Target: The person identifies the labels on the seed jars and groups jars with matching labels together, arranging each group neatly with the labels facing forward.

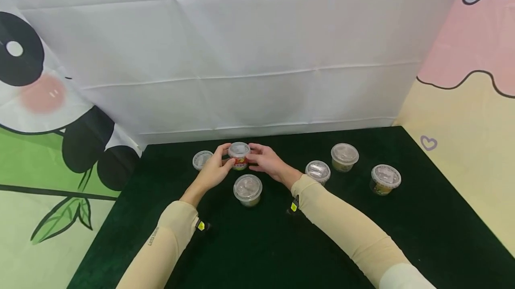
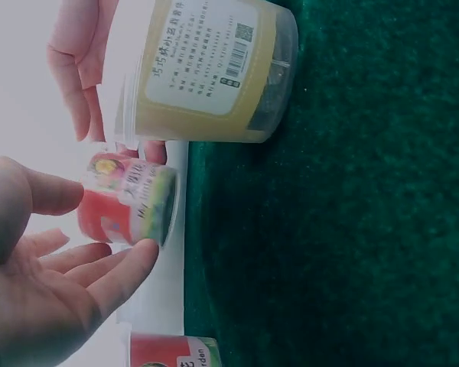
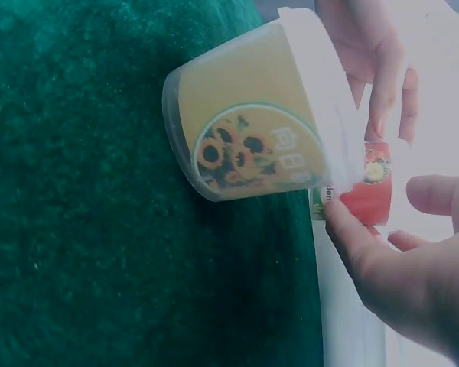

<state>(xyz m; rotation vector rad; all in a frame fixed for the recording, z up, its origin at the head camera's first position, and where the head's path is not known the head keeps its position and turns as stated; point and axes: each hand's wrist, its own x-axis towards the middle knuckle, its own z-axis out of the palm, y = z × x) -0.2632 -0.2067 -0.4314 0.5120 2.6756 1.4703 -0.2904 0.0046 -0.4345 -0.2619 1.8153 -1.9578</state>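
Position of the red-labelled cup (image 1: 240,161) relative to the fingers?

— Between both hands, against the fingers of each; neither hand is nearer. Long axis: approximately upright, lid uppermost.

State of the fingers?

— Left hand (image 1: 212,171) and right hand (image 1: 272,163): fingers curled about opposite sides of the cup. Whether its base bears on the worktop (image 1: 249,249) cannot be determined.

Surface and clearance?

— Dark green cloth covering, near the rear edge. The sunflower-labelled cup (image 1: 247,190) stands just in front, on the wearer's side; a clear-lidded cup (image 1: 201,160) sits beside the left hand. White drape (image 1: 249,43) hangs behind.
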